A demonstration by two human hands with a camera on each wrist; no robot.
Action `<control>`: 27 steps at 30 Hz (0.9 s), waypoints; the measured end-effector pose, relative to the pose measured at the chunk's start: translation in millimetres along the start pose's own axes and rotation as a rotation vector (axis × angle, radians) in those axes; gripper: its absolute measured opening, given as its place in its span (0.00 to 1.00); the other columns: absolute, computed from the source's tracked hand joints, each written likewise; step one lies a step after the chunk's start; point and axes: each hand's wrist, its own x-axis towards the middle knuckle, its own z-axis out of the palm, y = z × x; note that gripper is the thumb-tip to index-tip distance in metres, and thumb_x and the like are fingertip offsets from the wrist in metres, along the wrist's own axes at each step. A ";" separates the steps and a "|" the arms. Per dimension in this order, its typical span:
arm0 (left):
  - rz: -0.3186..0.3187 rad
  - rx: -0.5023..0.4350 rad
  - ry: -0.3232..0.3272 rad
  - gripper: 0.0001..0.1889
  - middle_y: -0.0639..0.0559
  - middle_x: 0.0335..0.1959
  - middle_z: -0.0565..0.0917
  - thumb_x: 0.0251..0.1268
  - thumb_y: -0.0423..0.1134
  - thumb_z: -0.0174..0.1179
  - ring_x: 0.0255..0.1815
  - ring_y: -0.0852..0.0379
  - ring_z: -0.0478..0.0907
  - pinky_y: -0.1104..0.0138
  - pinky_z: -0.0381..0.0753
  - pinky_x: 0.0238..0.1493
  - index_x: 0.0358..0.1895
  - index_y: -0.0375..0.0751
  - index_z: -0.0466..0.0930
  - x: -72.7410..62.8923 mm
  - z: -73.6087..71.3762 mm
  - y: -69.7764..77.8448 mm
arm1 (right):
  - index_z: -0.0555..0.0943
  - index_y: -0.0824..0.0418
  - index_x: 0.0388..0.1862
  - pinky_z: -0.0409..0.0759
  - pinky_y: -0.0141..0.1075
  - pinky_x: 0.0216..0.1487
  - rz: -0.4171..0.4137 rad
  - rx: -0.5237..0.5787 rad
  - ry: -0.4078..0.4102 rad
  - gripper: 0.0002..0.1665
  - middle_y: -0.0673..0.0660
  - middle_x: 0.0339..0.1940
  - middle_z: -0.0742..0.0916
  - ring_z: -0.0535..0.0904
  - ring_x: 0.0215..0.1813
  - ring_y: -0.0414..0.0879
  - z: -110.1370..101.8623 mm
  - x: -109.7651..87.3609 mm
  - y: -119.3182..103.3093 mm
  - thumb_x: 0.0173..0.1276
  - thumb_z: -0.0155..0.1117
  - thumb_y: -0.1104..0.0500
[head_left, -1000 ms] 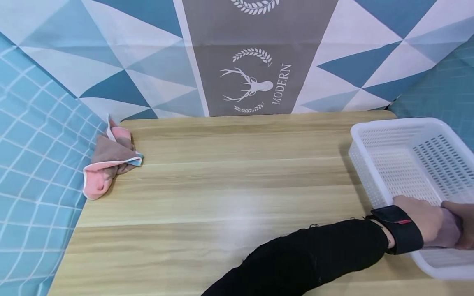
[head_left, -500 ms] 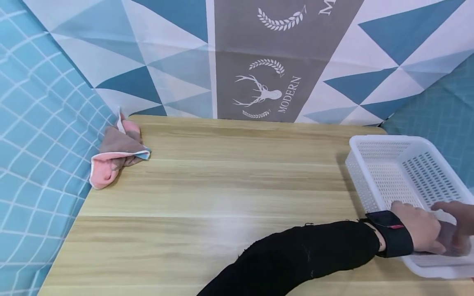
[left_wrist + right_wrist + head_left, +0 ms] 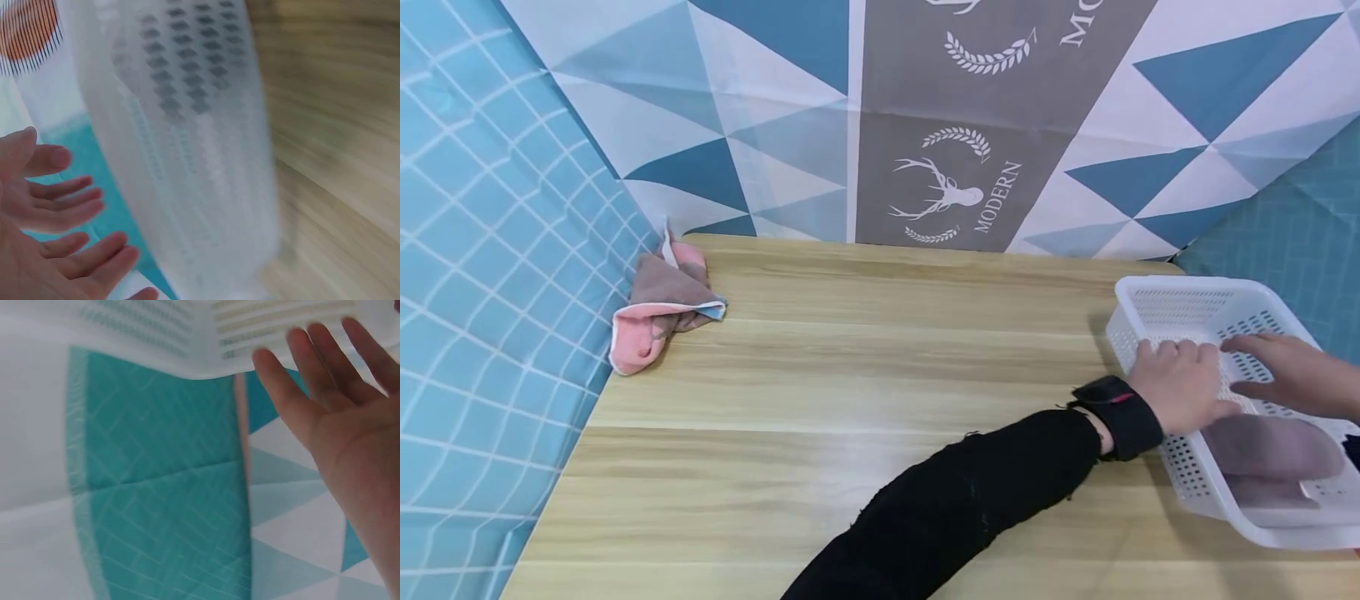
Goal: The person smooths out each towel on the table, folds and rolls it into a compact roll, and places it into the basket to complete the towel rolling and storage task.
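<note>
My left hand [image 3: 1183,383] is hovering at left side of basket [image 3: 1180,282], fingers loosely spread; right hand [image 3: 1296,375] is hanging above basket interior, fingers parted. Both are holding nothing; whether left is brushing basket rim, I cannot tell. Folded mauve cloth [image 3: 1273,446] is lying inside basket, at near end. Keeping fingers clear of folds and rim is serving best, I judge: cloth less ruffled, basket less nudged. Surface [image 3: 880,375] is carrying basket; crumpled pink-and-brown towel [image 3: 670,287] is resting well left of basket.

Blue-patterned cloths [image 3: 790,108] border a wood-grain tabletop [image 3: 880,358]
</note>
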 end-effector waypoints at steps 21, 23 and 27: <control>-0.227 -0.008 -0.105 0.28 0.62 0.66 0.72 0.69 0.65 0.51 0.70 0.59 0.65 0.53 0.45 0.77 0.66 0.59 0.71 -45.9 13.2 -170.1 | 0.73 0.78 0.59 0.72 0.65 0.56 -0.100 0.083 0.057 0.38 0.79 0.56 0.76 0.71 0.58 0.75 16.3 54.6 -114.4 0.64 0.72 0.49; -0.236 0.008 -0.114 0.26 0.61 0.65 0.73 0.70 0.63 0.52 0.69 0.59 0.66 0.53 0.46 0.76 0.65 0.58 0.73 -53.1 12.5 -185.7 | 0.73 0.78 0.60 0.72 0.64 0.56 -0.132 0.105 0.058 0.38 0.79 0.56 0.77 0.72 0.58 0.75 17.2 61.4 -123.9 0.65 0.71 0.50; -0.251 0.047 -0.113 0.24 0.59 0.63 0.75 0.70 0.61 0.54 0.68 0.58 0.68 0.52 0.49 0.76 0.63 0.56 0.75 -71.4 11.8 -214.1 | 0.69 0.75 0.66 0.69 0.66 0.58 -0.146 0.227 -0.015 0.44 0.79 0.63 0.73 0.67 0.63 0.77 21.5 75.3 -147.9 0.67 0.66 0.42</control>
